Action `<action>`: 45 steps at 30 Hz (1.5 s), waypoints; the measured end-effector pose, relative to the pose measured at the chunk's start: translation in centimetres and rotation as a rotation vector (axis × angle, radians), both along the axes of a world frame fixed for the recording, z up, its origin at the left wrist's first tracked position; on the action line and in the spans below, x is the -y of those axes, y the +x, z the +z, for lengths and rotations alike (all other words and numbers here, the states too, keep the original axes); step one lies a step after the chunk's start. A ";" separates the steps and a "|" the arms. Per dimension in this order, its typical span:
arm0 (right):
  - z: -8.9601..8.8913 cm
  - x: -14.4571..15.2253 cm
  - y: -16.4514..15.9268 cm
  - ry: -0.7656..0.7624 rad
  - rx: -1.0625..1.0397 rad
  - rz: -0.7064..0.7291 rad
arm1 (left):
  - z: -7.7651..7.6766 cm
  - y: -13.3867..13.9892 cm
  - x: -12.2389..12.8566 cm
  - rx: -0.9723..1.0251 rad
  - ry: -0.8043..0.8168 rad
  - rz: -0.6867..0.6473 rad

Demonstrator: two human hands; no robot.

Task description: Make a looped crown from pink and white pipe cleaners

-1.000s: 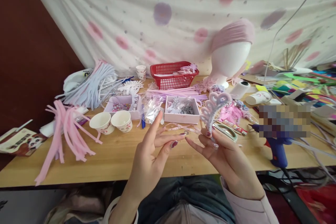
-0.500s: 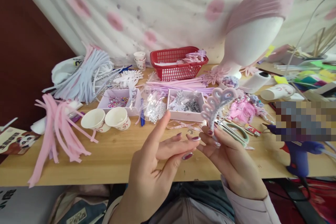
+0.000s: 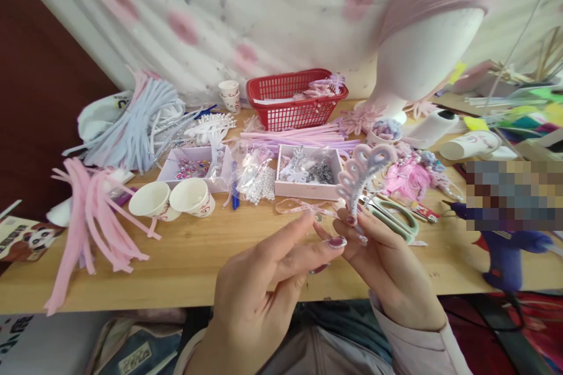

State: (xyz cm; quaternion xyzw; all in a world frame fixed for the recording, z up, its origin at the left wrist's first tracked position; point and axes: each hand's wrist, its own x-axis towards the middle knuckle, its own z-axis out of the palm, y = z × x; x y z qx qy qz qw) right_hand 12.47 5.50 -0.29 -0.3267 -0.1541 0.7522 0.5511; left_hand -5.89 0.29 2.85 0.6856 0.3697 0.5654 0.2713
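My right hand (image 3: 391, 269) pinches the lower end of a looped pipe-cleaner piece (image 3: 363, 179), pale pink and lilac, shaped like a scalloped fan. It is held upright above the table. My left hand (image 3: 259, 287) is beside it with its fingers stretched toward the right fingertips; nothing shows in its grasp. The left middle fingertip comes close to the right fingers, and whether they touch I cannot tell. Behind the looped piece lie green-handled scissors (image 3: 407, 225) and a white box (image 3: 308, 188) of small silvery and white trims.
Paper cups (image 3: 193, 199) and pink pipe cleaners (image 3: 94, 217) are at the left. A red basket (image 3: 290, 114) stands at the back, near a white mannequin head (image 3: 424, 58). A blue glue gun (image 3: 505, 258) with a cable sits at the right edge.
My left index finger has lowered from pointing up to reaching toward the right hand. The looped piece remains in my right fingers. The view has shifted slightly.
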 end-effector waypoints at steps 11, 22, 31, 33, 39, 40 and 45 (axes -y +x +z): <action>0.0 0.0 0.1 -0.022 -0.003 0.016 | -0.8 0.7 0.1 0.105 -0.041 -0.003; 0.4 0.9 0.5 -0.013 0.001 -0.011 | -1.0 2.0 -1.1 0.488 -0.459 -0.038; 0.0 1.3 0.8 0.034 -0.021 -0.004 | -0.8 2.3 -1.0 0.542 -0.461 0.176; -0.2 1.4 0.7 0.047 -0.029 -0.004 | -0.7 2.2 -1.0 0.526 -0.480 0.229; -0.8 1.7 0.5 0.061 -0.028 0.001 | -1.4 1.5 -2.0 0.412 -0.523 0.213; -0.8 1.7 0.5 0.055 -0.029 -0.001 | -1.6 1.2 -2.3 0.383 -0.524 0.208; -0.2 1.5 0.7 0.043 -0.006 -0.022 | -1.3 -0.9 -2.9 0.000 -0.407 0.062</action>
